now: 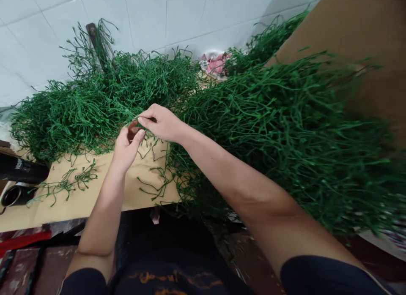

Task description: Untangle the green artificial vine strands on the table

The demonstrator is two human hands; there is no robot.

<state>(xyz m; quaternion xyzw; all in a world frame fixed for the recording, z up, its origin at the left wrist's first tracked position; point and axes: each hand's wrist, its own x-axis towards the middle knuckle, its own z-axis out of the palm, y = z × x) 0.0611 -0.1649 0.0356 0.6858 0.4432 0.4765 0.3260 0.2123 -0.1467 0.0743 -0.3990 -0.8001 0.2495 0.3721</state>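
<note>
Above the near part of the brown cardboard sheet [139, 198], my two hands meet almost fingertip to fingertip. My right hand [163, 122] pinches a thin green artificial plant stem between thumb and fingertips. Just to its left and lower, my left hand [126, 146] is curled, its thumb toward the right hand; what lies inside its fingers is hidden. Behind both hands spreads a pile of green artificial stems [95, 105] with small knobbed tips. A larger heap of the same stems [272, 130] lies under and beyond my right forearm.
Several loose stems [72, 181] lie on the cardboard at left. Near the left edge are a black cylinder [23, 170] and a dark mug [19, 195]. A pink-and-white bundle [215, 64] sits by the tiled wall [190, 16]. A tall cardboard panel [358, 28] stands at right.
</note>
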